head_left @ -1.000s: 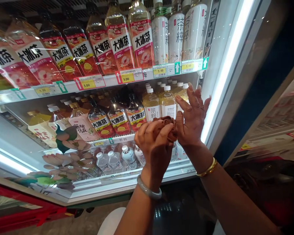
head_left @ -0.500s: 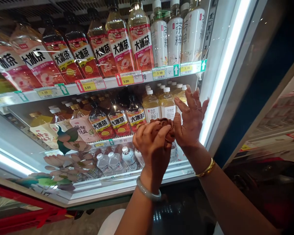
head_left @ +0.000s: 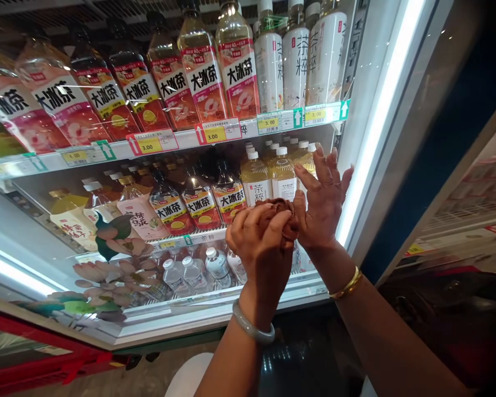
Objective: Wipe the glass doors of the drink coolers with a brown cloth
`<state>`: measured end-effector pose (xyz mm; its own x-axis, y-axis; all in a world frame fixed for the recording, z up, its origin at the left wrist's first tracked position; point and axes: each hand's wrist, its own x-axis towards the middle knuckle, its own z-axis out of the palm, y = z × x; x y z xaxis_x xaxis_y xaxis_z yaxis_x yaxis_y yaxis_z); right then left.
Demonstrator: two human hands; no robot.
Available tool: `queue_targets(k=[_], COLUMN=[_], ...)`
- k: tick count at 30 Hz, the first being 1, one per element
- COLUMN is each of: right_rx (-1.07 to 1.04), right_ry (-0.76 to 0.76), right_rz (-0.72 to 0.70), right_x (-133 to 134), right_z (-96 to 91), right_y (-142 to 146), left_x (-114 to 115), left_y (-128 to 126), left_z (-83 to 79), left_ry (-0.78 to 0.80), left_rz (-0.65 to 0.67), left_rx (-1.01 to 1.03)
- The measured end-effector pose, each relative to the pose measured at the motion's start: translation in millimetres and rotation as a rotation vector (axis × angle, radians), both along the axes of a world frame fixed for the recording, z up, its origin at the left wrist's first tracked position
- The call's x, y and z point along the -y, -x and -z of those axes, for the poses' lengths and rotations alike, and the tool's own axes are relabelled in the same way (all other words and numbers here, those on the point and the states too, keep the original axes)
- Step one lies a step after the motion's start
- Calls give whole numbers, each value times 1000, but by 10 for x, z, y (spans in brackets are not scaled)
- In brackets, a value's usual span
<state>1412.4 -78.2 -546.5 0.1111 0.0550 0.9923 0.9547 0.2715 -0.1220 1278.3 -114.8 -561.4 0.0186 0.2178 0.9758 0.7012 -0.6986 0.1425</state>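
Observation:
My left hand is curled round a crumpled brown cloth and presses it toward the glass door of a drinks cooler. My right hand lies with fingers spread, its thumb and palm touching the same cloth from the right. A pale bangle sits on my left wrist and a gold bangle on my right wrist. Both hands hover in front of the middle shelf, near yellow tea bottles.
The cooler holds rows of iced-tea bottles on the top shelf, price tags along the shelf edge, and small water bottles below. A lit strip runs down the door frame on the right. A red edge lies low left.
Both hands with the cloth have shifted only slightly; the left hand sits a little lower than half a second ago. Nothing taken or let go.

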Motion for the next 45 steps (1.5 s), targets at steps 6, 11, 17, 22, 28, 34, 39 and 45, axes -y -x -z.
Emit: queue_targets(k=[6, 11, 17, 22, 28, 34, 39, 45], right_rx=[11, 10, 16, 20, 17, 11, 30, 28], right_ry=[22, -11, -19, 9, 15, 6, -2, 5], right_rz=[-50, -31, 14, -20, -5, 35, -20, -5], right_x=[45, 21, -20, 34, 33, -18, 25, 27], right_z=[-13, -8, 7, -2, -4, 17, 7, 3], right_y=[2, 8, -23, -3, 11, -20, -9, 7], left_x=[-94, -98, 43, -48, -110, 32, -30, -123], left_y=[286, 251, -102, 88, 180, -80, 89, 209], left_z=[-237, -226, 77, -59, -121, 93, -79, -145], left_ry=[-94, -95, 15, -71, -102, 19, -58, -107], left_rz=[-57, -97, 71, 33, -55, 51, 35, -76], left_rx=[239, 204, 24, 129, 188, 9, 118, 221])
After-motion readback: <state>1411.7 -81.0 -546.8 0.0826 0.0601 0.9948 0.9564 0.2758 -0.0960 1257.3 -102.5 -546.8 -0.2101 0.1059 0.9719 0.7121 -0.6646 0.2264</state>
